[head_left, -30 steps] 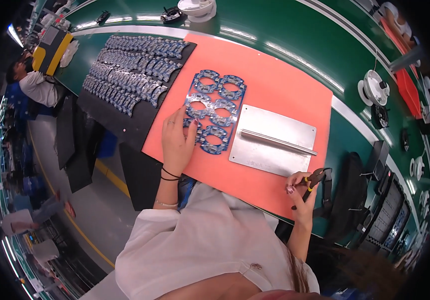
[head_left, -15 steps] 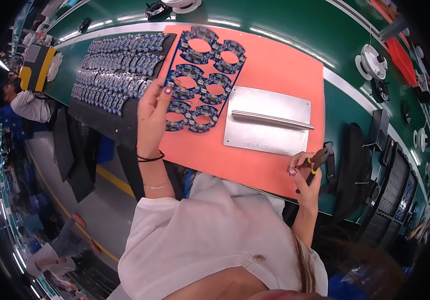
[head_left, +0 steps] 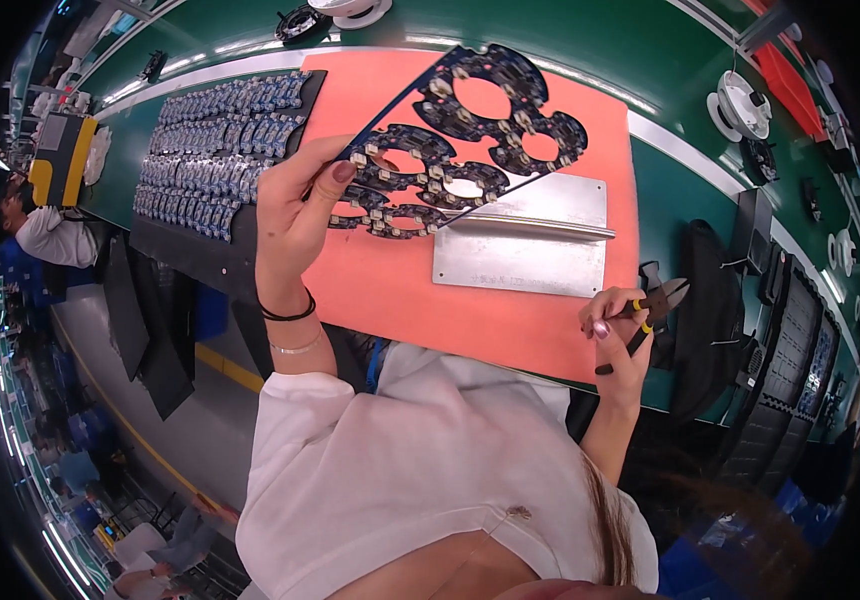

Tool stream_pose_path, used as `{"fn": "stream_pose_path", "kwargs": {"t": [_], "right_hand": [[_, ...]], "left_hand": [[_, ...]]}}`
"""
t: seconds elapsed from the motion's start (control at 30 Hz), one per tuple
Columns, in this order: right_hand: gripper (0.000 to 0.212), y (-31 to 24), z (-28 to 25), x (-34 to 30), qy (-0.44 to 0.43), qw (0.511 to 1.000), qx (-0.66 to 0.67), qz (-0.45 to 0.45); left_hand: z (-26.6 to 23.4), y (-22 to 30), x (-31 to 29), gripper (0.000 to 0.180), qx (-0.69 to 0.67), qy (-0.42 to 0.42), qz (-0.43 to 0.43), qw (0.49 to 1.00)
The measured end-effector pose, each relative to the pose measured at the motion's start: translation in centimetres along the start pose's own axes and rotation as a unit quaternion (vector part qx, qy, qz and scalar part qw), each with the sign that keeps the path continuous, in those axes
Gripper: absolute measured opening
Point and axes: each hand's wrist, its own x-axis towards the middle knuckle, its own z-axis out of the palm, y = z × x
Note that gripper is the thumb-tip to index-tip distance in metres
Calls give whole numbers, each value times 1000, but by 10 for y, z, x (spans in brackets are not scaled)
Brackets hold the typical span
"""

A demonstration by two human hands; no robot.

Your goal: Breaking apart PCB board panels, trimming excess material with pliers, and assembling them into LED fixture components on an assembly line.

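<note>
Now in left hand: the left hand [head_left: 295, 210] pinches, in a narrow grip, the left edge of a dark blue circuit board panel with six ring-shaped parts [head_left: 450, 122]; the thumb lies on the face toward the viewer.
Panel place: it hangs tilted above the orange-pink flat mat [head_left: 400, 310], with its far end raised, and in view it covers the far left part of the plate. I cannot tell if any corner touches the plate.
Right hand: the right hand [head_left: 618, 325] holds, with fingers bent around, the small cutting pliers with black handles and yellow bands [head_left: 662, 303]; their tip points to the far right, well apart from the panel.
Metal plate: a silver rectangular plate [head_left: 520, 270] lies on the mat between both hands, and a long silver rod [head_left: 550, 226] runs along it.
Just changed: one second ago the panel was flat on the mat, left of the plate; now it is lifted and moved right.
Meaning: I judge that the panel is in handling, and only the left hand seems to support it.
Left side: rows of small blue circuit boards [head_left: 215, 140] rest on a black sheet [head_left: 175, 245].
</note>
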Motion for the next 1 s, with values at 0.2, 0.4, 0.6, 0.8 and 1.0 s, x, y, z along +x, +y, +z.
{"fn": "stream_pose_path", "kwargs": {"t": [0.2,0.4,0.6,0.8,1.0], "right_hand": [[27,1,-2,1,4,1000,8,7],[27,3,-3,2,5,999,44,20],[27,0,-5,5,20,998,55,37],[28,0,-6,12,17,998,53,37],[28,1,-6,14,18,998,50,42]], "left_hand": [[-5,8,15,19,56,-29,35,997],[-3,25,24,16,106,-99,48,988],[-4,25,26,16,116,-88,70,987],[-6,25,26,16,93,-99,53,989],[-11,17,22,18,90,-89,56,990]]}}
